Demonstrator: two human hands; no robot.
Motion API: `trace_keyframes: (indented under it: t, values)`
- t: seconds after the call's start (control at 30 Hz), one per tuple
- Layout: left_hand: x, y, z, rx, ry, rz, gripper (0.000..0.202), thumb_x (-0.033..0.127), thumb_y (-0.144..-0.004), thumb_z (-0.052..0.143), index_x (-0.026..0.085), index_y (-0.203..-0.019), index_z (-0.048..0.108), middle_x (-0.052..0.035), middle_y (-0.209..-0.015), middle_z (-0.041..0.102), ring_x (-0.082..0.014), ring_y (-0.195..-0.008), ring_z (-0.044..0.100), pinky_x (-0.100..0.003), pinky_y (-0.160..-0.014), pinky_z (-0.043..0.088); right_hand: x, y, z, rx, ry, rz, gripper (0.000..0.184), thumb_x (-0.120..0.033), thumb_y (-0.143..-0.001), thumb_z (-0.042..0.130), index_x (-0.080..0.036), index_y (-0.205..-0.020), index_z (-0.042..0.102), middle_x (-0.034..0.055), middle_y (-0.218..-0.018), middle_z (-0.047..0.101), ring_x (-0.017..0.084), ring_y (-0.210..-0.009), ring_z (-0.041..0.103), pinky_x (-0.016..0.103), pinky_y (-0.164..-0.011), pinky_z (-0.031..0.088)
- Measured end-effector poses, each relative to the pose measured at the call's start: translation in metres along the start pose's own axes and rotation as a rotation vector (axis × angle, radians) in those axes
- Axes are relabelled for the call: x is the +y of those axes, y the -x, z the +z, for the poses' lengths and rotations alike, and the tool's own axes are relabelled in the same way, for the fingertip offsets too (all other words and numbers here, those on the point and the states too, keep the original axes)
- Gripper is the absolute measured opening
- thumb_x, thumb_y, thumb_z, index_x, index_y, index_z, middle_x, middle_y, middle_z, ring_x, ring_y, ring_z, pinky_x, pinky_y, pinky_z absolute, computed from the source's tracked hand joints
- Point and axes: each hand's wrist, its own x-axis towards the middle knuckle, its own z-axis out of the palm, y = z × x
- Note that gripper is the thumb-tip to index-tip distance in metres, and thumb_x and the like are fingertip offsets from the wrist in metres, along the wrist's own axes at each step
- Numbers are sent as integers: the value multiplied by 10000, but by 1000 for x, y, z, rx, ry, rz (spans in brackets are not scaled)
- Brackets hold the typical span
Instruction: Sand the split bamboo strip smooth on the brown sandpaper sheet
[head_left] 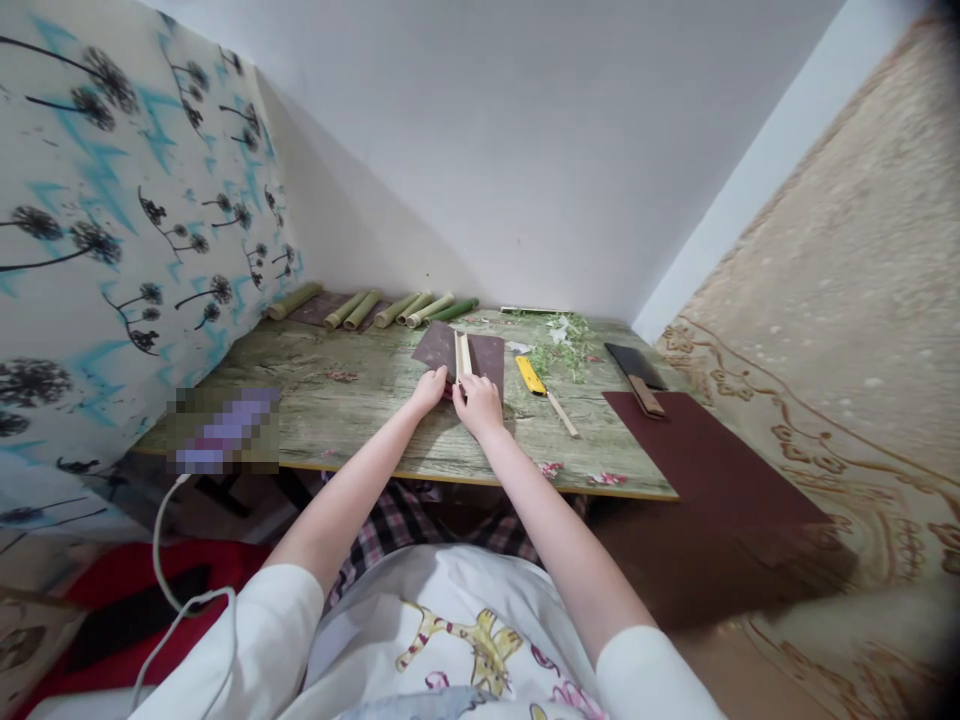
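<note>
A split half of bamboo [463,350], hollow side up, points away from me at the middle of the table. My right hand [480,402] is closed on its near end, fingers bent over the rim. Just left of it, my left hand [430,390] is closed with its fingertips near the same end; what lies between them is hidden. Beneath the bamboo are dark brown sheets that look like sandpaper [490,356]. To the right, a yellow utility knife [530,376] lies beside a thin bamboo strip [562,414].
Several bamboo tubes [364,309] lie along the back edge. Green shavings [566,345] are heaped at back right. A cleaver with a wooden handle [645,395] rests by a maroon sheet [705,450] overhanging the right edge. A blurred phone [225,430] with a cable stands front left.
</note>
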Motion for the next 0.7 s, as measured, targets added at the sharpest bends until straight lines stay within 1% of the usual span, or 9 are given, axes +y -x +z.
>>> trace_keyframes:
  t: [0.1,0.27,0.4,0.5,0.6,0.7]
  values:
    - [-4,-2,0,10,-19,15,356,339,-782,311,155,-518,464,-35,-471,542,-157,-499,567,-261,-538,458,0,1,0,2,-10,2,319,-325,-855,330,-179,-1048,537,71,-1048,558,213,-916,430,328,-793,298]
    - [-7,-4,1,21,13,33,371,350,-784,302,153,-517,469,-35,-470,544,-155,-488,566,-255,-512,454,1,2,1,59,-65,-17,283,-300,-831,376,-188,-1016,559,55,-1044,573,221,-974,406,351,-851,292]
    - [-9,-6,2,12,-19,6,382,364,-782,304,148,-539,504,-46,-485,570,-157,-506,576,-257,-541,458,2,0,5,103,-88,-20,308,-269,-834,364,-177,-1072,537,54,-1134,530,226,-1095,332,365,-910,268]
    - [-11,-8,2,-15,21,-6,376,352,-784,295,145,-557,512,-43,-487,573,-156,-503,579,-260,-544,462,3,-1,9,105,-103,-7,332,-264,-843,342,-172,-1111,515,57,-1181,496,223,-1129,308,376,-927,266]
    - [-11,-8,2,-10,41,-6,372,354,-782,298,148,-543,495,-45,-479,569,-163,-500,578,-268,-531,463,4,-1,9,92,-134,-20,325,-270,-840,347,-172,-1086,535,62,-1138,528,216,-1128,320,378,-942,262]
    - [-11,-8,1,17,13,14,370,366,-779,310,150,-538,490,-46,-483,568,-161,-508,576,-261,-530,460,4,0,7,96,-146,-44,307,-265,-832,363,-170,-1047,559,63,-1076,564,214,-1122,333,376,-952,265]
